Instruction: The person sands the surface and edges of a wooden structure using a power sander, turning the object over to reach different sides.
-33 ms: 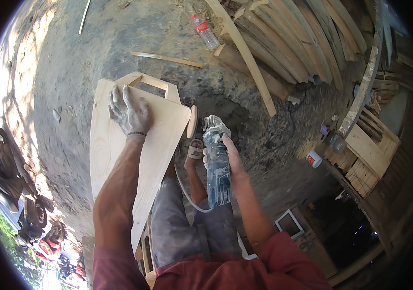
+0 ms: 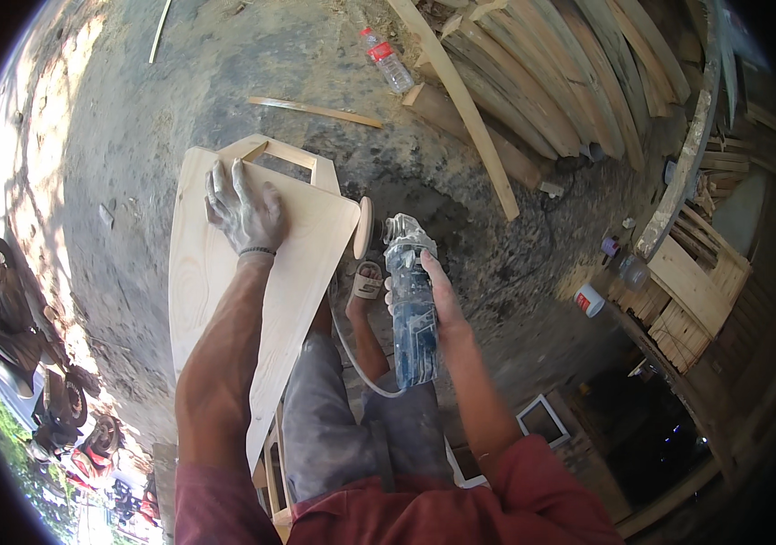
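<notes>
Above the grey floor (image 2: 133, 136), a pale tapered wooden board (image 2: 301, 263) is touched by the flattened left hand (image 2: 247, 213), a dusty blue cylindrical grinder (image 2: 413, 313) being grasped by the right hand (image 2: 447, 304); edge-sanding (presumably) is underway, even contact being next required.

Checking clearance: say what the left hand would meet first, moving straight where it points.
Past the board, the left hand would likely meet the wooden frame first, though it may sit lower.

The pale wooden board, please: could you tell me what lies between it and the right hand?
In the head view, the blue power tool and its round disc lie between the right hand and the board, with a sandalled foot beyond.
</notes>
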